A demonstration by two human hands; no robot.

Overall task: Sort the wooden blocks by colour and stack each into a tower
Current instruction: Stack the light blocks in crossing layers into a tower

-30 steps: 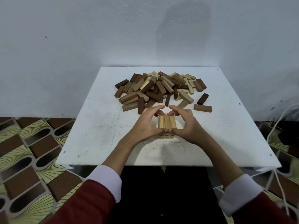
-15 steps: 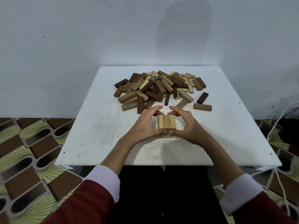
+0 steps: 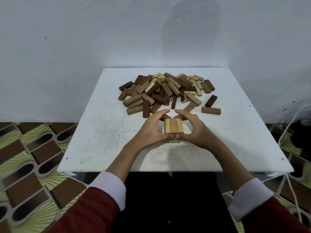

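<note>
Both hands cup the pale tower (image 3: 173,128) at mid-bench: left hand (image 3: 151,130) and right hand (image 3: 196,130) curl round its sides, squaring it. Top blocks run away from the person. The mixed pile (image 3: 166,91) lies just behind, equally near either hand.

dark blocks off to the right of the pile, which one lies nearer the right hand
The flat brown block, lying crosswise just beyond the right hand. The other stray, a darker block, sits behind it, angled toward the wall and farther away.
</note>
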